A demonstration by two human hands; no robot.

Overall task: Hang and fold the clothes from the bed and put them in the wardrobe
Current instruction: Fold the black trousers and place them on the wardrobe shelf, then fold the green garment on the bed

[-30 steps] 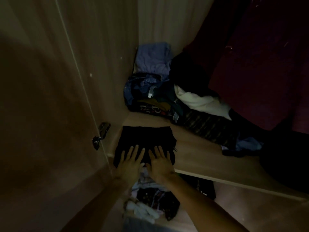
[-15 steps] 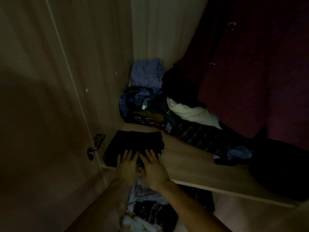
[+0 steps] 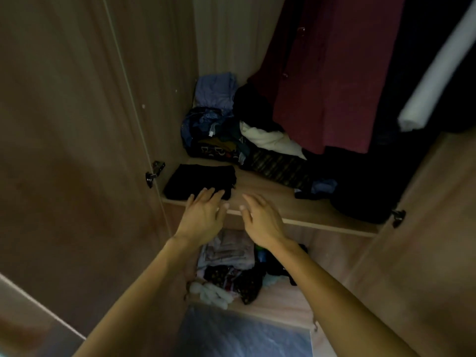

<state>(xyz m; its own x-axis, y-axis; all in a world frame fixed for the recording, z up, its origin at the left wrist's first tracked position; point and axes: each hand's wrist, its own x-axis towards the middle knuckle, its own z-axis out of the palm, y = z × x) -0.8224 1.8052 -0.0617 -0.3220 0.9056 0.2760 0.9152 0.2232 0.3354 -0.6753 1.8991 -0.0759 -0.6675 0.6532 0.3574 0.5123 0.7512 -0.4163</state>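
- On the wardrobe shelf (image 3: 270, 195), head view: the folded black garment (image 3: 201, 179) lies flat at the left front corner, just beside the hinge (image 3: 154, 171) and in front of the clothes pile (image 3: 219, 135).
- The left hand (image 3: 203, 217) has straight, spread fingers, tips at the garment's near edge. The right hand (image 3: 262, 220) is relaxed beside it, off the garment, holding nothing.
- To finish well, I judge: lift the hands straight off without dragging the fold, leaving the garment square and fully on the shelf.
- Its long axis runs left to right along the shelf's front edge; which end is which I cannot tell.
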